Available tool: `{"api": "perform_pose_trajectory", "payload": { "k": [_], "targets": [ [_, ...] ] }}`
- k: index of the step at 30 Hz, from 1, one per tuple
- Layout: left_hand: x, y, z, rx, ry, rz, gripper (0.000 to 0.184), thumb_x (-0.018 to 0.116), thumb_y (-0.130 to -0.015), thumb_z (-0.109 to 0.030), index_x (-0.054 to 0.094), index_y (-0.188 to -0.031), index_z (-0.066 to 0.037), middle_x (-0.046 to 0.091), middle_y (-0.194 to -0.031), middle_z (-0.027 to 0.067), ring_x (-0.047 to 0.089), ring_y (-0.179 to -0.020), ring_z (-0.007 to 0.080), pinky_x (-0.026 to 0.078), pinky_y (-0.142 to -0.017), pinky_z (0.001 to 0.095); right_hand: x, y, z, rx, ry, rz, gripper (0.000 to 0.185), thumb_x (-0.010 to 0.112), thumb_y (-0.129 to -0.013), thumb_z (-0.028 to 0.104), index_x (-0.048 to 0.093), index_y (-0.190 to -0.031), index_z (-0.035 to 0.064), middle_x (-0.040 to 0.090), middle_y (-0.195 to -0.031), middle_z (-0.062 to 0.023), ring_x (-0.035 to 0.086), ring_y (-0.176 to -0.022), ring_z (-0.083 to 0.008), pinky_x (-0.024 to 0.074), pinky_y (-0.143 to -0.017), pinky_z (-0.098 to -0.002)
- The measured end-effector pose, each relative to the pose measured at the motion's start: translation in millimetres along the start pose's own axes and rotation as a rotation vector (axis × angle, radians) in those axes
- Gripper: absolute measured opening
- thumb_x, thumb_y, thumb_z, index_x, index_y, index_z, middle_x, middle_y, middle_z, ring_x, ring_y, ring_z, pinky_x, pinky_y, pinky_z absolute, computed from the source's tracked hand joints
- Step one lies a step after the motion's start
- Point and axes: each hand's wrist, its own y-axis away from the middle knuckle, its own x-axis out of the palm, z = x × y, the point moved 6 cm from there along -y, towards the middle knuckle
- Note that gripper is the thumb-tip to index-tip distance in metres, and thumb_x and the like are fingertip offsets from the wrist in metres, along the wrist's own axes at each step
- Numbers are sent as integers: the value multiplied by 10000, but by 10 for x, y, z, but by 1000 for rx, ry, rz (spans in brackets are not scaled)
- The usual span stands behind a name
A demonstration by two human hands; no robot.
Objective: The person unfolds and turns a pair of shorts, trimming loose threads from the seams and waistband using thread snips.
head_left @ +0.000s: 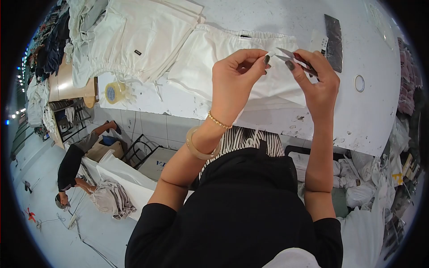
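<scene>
My left hand [241,69] is raised over the table with thumb and fingertips pinched together. At those fingertips shows a small white piece [271,54]; whether it is cloth, cord or thread I cannot tell. My right hand [316,78] grips a pair of scissors [286,54], its blades apart and pointing left at the white piece. Beneath both hands lie white shorts [201,60] with a gathered elastic waistband and a dark label at the waist. A stack of similar white garments [147,40] is to the left, with a small black tag on the top one.
A roll of clear tape [115,92] sits at the table's near left edge. On the right are a dark flat strip [333,42], a white card [318,42] and a thin ring [359,83]. Another person [73,165] bends over grey fabric [111,199] at lower left.
</scene>
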Motion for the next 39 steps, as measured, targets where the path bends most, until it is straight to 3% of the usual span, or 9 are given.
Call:
{"api": "perform_pose_trajectory", "payload": {
  "k": [7, 13, 17, 19, 20, 22, 28, 37, 39],
  "targets": [
    [29, -22, -67, 231, -159, -27, 119, 636, -772, -8, 672, -882, 16, 618, -731, 55, 575, -676, 107, 458, -647, 229, -42, -1, 28, -1, 71, 20, 218, 744, -731, 169, 668, -857, 8, 625, -752, -56, 610, -681, -153, 504, -644, -250],
    [44, -11, -137, 289, -211, -24, 116, 637, -766, -3, 675, -875, 11, 610, -721, 58, 572, -662, 119, 450, -635, 231, -49, -19, 21, 10, 54, 50, 195, 734, -744, 156, 668, -845, 3, 630, -741, -57, 611, -684, -147, 496, -636, -249],
    [43, -13, -104, 252, -203, 12, 129, 624, -781, -1, 666, -901, 24, 632, -767, 63, 584, -714, 111, 455, -676, 229, -47, -21, 12, 6, 15, 54, 181, 727, -754, 142, 665, -848, 1, 631, -740, -58, 598, -672, -141, 487, -626, -254],
    [46, -21, -56, 216, -195, 68, 170, 596, -825, -13, 647, -972, 55, 657, -830, 73, 597, -777, 108, 462, -754, 225, -40, -17, -21, 63, -101, 4, 163, 707, -781, 127, 651, -856, -6, 585, -723, -30, 529, -643, -98, 433, -602, -207],
    [45, -24, -17, 101, -70, 73, 180, 590, -837, -32, 640, -983, 61, 663, -841, 95, 610, -775, 121, 467, -762, 234, -36, -8, -47, 93, -160, -22, 155, 697, -794, 119, 644, -860, -10, 562, -715, -16, 495, -629, -77, 407, -590, -184],
    [75, -9, 15, -129, 179, 82, 208, 577, -863, -71, 625, -1004, 74, 674, -861, 139, 634, -770, 146, 477, -780, 252, -62, -8, -36, -5, -61, -116, 180, 729, -753, 139, 654, -845, 3, 588, -706, -29, 538, -640, -117, 431, -573, -218],
    [74, -20, 87, -309, 341, 135, 249, 553, -894, -129, 616, -1022, 76, 673, -854, 157, 642, -749, 188, 479, -770, 267, 3, 30, 71, -341, 203, -186, 208, 765, -679, 168, 665, -821, 55, 566, -659, -3, 483, -587, -145, 386, -499, -262],
    [37, -33, 92, -221, 282, 147, 237, 563, -894, -128, 627, -1013, 67, 671, -860, 154, 639, -737, 178, 499, -738, 274, 70, -16, 46, -387, 228, -144, 184, 758, -691, 157, 656, -805, 54, 545, -647, -3, 462, -573, -139, 375, -488, -256],
    [50, -37, 97, -151, 125, 288, 234, 564, -897, -137, 638, -1002, 58, 674, -866, 137, 639, -728, 179, 510, -715, 290, 5, -24, -39, -279, 152, -192, 163, 739, -728, 141, 657, -826, 42, 564, -669, -10, 480, -587, -120, 387, -506, -235]
  ]
}}
